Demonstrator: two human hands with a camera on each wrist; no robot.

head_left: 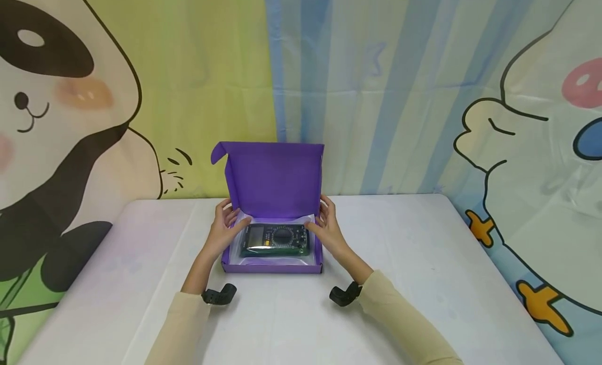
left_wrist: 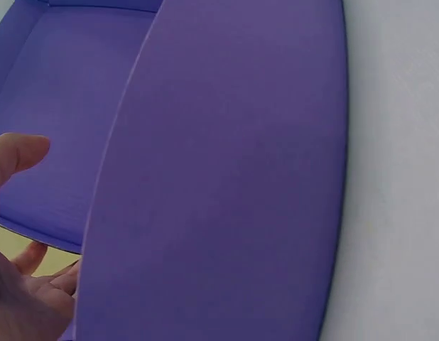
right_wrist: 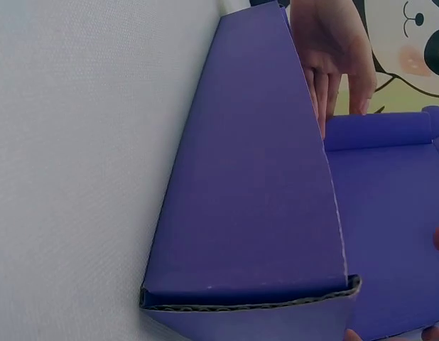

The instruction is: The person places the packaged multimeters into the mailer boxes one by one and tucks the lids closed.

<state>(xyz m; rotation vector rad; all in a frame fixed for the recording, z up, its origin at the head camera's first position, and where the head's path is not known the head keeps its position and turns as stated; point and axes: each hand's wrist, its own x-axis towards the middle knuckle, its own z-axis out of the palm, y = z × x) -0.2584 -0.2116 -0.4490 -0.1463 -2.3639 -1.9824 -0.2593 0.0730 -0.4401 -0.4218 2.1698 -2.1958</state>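
In the head view a purple cardboard box stands with its lid raised. A dark multimeter with a dial and display lies inside, in clear plastic wrapping. My left hand is at the box's left side, thumb reaching over the multimeter's left end. My right hand mirrors it on the right, thumb by the multimeter's right end. Both hands' fingers are loosely bent near the lid's hinge. The left wrist view shows the thumb apart from the lid. The box's front wall hides much of the right hand.
The box rests on a white-covered table. Behind it hangs a patterned curtain with cartoon animals at both sides. A black wrist mount is on the left wrist, and another wrist mount on the right.
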